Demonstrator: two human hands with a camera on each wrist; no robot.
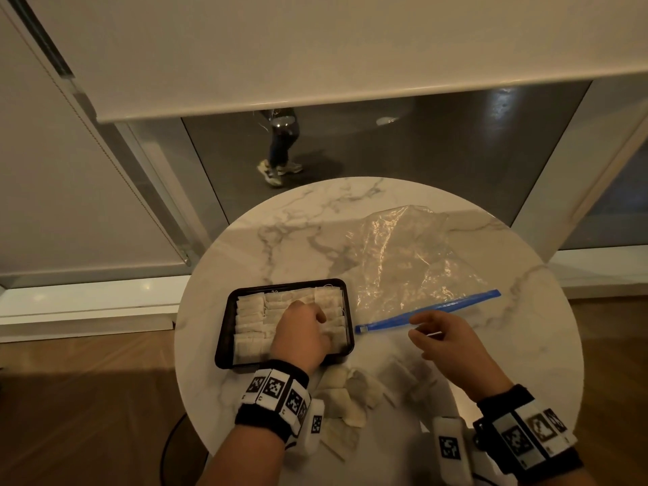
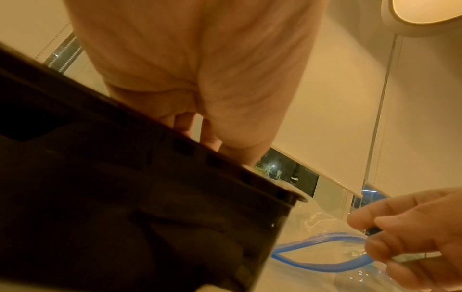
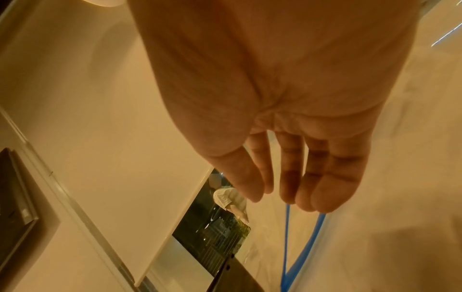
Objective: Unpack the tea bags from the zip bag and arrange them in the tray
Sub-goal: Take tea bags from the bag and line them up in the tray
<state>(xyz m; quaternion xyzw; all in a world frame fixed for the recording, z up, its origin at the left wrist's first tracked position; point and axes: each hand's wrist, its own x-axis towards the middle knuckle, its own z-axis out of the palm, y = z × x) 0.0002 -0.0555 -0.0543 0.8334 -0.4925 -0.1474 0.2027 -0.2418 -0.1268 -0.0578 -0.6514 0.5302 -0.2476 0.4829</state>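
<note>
A black tray [image 1: 224, 331] on the left of the round table holds rows of white tea bags [image 1: 250, 310]. My left hand [image 1: 301, 333] reaches into the tray's right side with its fingers bunched downward, pinching a tea bag; the tray wall [image 2: 125, 197] hides the fingertips in the left wrist view. The clear zip bag [image 1: 403, 254] lies flat to the right, its blue zip strip [image 1: 456, 305] parted. My right hand [image 1: 445, 340] hovers just in front of the strip, fingers [image 3: 325, 193] relaxed and holding nothing. Several loose tea bags [image 1: 354, 391] lie between my wrists.
The marble table [image 1: 298, 233] is small and round, and its front edge is close to my wrists. Behind it is a glass wall with lowered blinds, and a person's legs [image 1: 280, 149] show beyond the glass. Wooden floor surrounds the table.
</note>
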